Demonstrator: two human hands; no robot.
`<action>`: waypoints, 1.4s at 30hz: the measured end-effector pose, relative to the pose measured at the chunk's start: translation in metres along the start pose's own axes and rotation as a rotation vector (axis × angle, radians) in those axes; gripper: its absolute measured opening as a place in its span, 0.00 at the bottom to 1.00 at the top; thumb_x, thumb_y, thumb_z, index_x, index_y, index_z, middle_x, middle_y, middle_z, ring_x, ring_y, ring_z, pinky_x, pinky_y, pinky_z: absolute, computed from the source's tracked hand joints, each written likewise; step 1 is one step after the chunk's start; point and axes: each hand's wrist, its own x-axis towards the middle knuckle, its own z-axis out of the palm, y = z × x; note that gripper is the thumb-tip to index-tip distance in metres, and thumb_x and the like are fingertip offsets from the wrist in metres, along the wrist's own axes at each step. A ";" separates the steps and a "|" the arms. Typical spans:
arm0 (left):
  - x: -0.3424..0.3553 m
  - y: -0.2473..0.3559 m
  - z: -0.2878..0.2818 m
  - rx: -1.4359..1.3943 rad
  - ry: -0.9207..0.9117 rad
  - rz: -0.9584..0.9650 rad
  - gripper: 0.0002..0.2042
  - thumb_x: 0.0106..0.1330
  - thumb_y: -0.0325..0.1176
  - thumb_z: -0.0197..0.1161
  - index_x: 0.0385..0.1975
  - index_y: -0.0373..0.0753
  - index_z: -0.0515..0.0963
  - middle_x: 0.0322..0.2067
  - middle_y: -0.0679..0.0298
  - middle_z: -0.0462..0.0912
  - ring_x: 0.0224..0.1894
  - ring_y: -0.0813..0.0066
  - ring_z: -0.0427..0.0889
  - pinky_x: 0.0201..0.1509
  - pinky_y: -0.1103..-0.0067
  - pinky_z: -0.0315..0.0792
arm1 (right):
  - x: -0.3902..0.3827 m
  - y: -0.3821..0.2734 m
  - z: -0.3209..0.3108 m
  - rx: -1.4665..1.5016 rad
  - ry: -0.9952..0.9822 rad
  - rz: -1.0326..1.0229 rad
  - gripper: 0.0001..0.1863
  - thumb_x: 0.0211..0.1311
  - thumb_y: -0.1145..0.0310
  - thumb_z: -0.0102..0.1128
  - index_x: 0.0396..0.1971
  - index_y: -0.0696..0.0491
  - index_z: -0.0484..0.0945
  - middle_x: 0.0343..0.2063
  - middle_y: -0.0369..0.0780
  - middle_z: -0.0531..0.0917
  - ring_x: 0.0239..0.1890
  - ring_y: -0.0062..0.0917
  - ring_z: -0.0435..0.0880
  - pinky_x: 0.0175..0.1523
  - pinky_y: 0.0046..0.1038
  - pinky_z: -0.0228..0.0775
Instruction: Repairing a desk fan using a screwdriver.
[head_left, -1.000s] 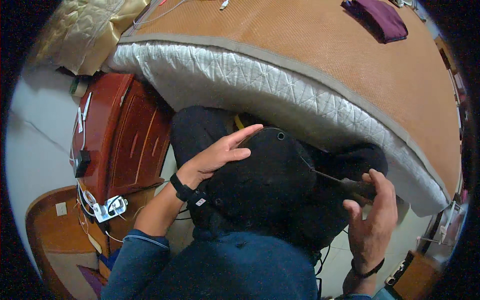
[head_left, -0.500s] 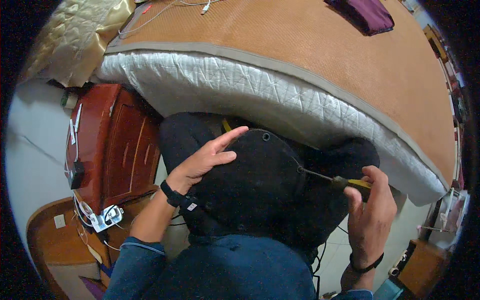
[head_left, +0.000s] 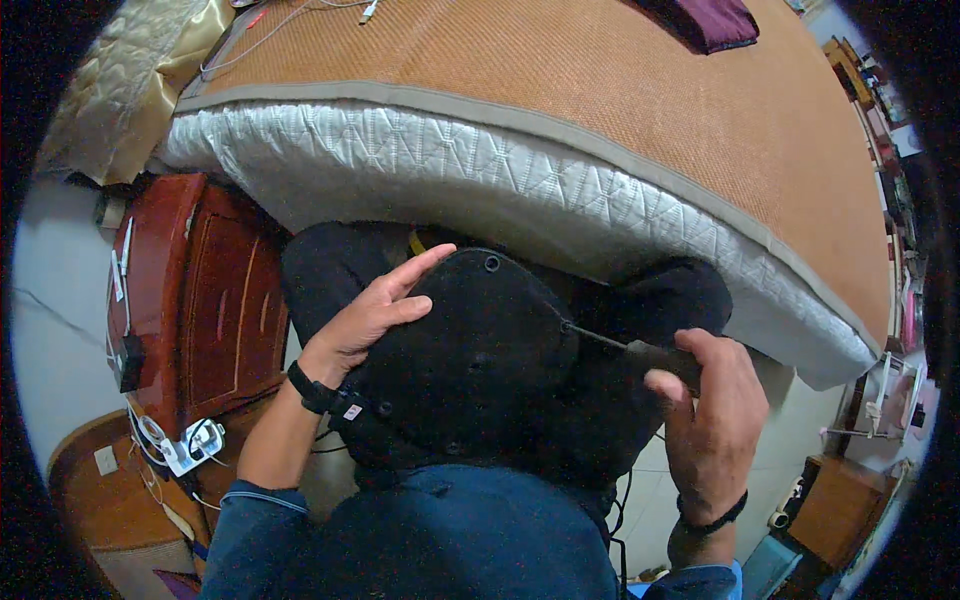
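A black, rounded base-like piece (head_left: 480, 350) lies across my lap, with small round recesses near its rim. My left hand (head_left: 365, 325) clasps its left edge, thumb flat on the face and index finger stretched along the rim; the other fingers are partly hidden. On the right, my right hand (head_left: 715, 400) grips the dark handle of a screwdriver (head_left: 655, 358). Its thin metal shaft points left, and the tip meets the recess (head_left: 567, 326) on the piece's right rim. Whether a screw sits in there is too dark to tell.
A bed (head_left: 560, 110) with a woven mat and white quilted side rises just beyond my knees. To the left stand a red-brown cabinet (head_left: 190, 290) and a white power strip (head_left: 195, 445) with cables. A brown box (head_left: 835, 510) is at the lower right.
The whole view has shifted slightly. My right hand has turned the screwdriver: the yellow stripe on its handle no longer shows. The tip stays at the same recess, and my left hand keeps its place.
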 end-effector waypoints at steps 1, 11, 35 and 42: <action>0.001 -0.002 -0.002 -0.006 -0.003 0.004 0.43 0.67 0.44 0.69 0.78 0.37 0.55 0.78 0.58 0.56 0.79 0.67 0.55 0.81 0.72 0.48 | 0.001 0.004 0.001 0.024 0.004 -0.041 0.31 0.47 0.81 0.74 0.54 0.55 0.74 0.46 0.48 0.82 0.46 0.46 0.82 0.50 0.41 0.77; -0.002 0.000 0.000 0.007 0.007 -0.002 0.43 0.67 0.44 0.69 0.78 0.37 0.55 0.78 0.58 0.56 0.79 0.67 0.54 0.81 0.71 0.46 | -0.003 -0.002 0.009 0.043 0.099 0.105 0.30 0.51 0.74 0.77 0.54 0.56 0.74 0.45 0.49 0.82 0.46 0.46 0.82 0.51 0.41 0.77; -0.001 0.004 0.003 -0.014 -0.003 -0.005 0.43 0.67 0.43 0.69 0.78 0.38 0.55 0.76 0.58 0.60 0.77 0.67 0.60 0.79 0.72 0.53 | -0.003 0.015 0.021 0.360 0.198 -0.067 0.31 0.54 0.76 0.76 0.59 0.56 0.74 0.48 0.48 0.83 0.47 0.41 0.83 0.54 0.39 0.77; -0.002 0.002 0.000 -0.010 0.002 0.005 0.42 0.67 0.42 0.69 0.78 0.38 0.55 0.76 0.58 0.61 0.76 0.67 0.62 0.79 0.72 0.54 | -0.004 0.010 0.009 0.009 0.149 0.000 0.35 0.56 0.65 0.77 0.63 0.56 0.74 0.52 0.49 0.81 0.51 0.42 0.81 0.54 0.39 0.76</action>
